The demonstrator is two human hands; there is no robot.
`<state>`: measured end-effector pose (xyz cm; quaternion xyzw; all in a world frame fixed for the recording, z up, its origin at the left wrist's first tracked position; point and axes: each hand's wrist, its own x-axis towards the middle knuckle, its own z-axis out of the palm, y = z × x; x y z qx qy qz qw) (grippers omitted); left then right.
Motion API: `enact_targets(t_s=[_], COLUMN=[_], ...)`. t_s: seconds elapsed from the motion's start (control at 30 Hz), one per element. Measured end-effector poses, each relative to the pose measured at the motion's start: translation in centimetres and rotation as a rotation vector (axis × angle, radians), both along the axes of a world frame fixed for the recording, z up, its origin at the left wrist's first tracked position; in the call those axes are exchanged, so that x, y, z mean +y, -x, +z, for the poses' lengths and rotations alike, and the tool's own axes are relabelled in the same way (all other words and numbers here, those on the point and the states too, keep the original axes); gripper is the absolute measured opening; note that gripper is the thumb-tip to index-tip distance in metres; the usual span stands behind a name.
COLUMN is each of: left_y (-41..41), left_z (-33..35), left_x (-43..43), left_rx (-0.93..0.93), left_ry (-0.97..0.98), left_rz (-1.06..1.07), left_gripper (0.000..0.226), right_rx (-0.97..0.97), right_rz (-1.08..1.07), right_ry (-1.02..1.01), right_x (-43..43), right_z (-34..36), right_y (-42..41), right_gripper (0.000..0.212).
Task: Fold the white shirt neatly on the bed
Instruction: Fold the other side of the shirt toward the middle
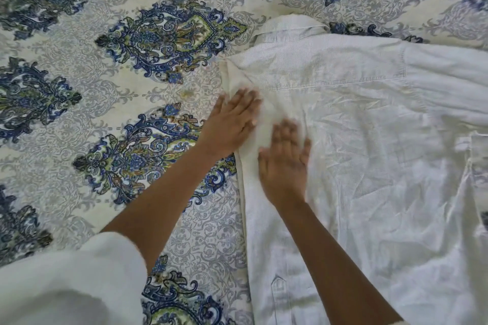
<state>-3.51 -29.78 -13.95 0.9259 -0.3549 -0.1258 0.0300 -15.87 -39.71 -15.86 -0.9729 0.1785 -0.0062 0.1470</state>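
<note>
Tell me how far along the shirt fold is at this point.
Early stage. Done: the white shirt lies spread back-up on the bed, collar at the far end, and its left side with the sleeve looks folded inward. In hand: the left hand and right hand lie flat on that folded edge, apparently smoothing it. Left: the side toward the right is unfolded, and no lengthwise fold shows.

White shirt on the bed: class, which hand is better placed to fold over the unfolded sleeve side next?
Probably the right hand. It lies flat on the white cotton shirt, nearer the spread sleeve; the left hand rests at the folded edge.
</note>
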Motion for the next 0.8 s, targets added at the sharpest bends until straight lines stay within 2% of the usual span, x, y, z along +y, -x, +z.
enact_targets(t_s=[0.07,0.13,0.2,0.27,0.33,0.37,0.47,0.6,0.67,0.8], left_y=[-0.3,-0.4,0.9,4.8,9.3,10.8,12.5,18.8,22.8,27.2], left_z=[-1.2,-1.5,-0.9,-0.4,-1.0,-1.3,-1.6,-0.8,-1.1,-1.8], left_x=[0.6,0.8,0.3,-0.3,0.3,1.1,2.7,3.0,3.2,4.6], left_rx=[-0.044,-0.092,-0.095,-0.058,-0.031,-0.021,-0.034,0.025,0.018,-0.044], left_ry=[-0.119,-0.174,-0.139,-0.087,-0.087,-0.096,-0.107,-0.073,-0.073,-0.043], left_rz=[0.017,0.099,0.182,0.103,-0.063,-0.070,0.068,-0.067,-0.107,0.015], left_gripper=[0.058,0.058,0.059,0.063,0.068,0.068,0.069,0.070,0.064,0.060], right_rx=[0.013,0.027,0.046,0.026,0.038,0.046,0.074,0.114,0.143,0.168], right_rz=[0.119,0.125,-0.005,-0.111,-0.049,-0.011,-0.041,-0.145,-0.095,-0.015], right_ry=[-0.005,0.026,0.059,0.087,0.095,0.098,0.107,0.115,0.095,0.097], right_x=[1.6,1.7,0.9,0.7,1.4,1.8,1.2,1.0,1.8,1.8], right_z=[0.0,-0.6,-1.0,-0.5,-0.4,-0.6,-1.1,-0.3,0.0,-0.4], right_y=[0.0,1.2,3.3,5.6,7.3,8.4,12.2,16.9,17.5,21.3], right_gripper=[0.061,0.060,0.060,0.060,0.061,0.061,0.064,0.066,0.065,0.064])
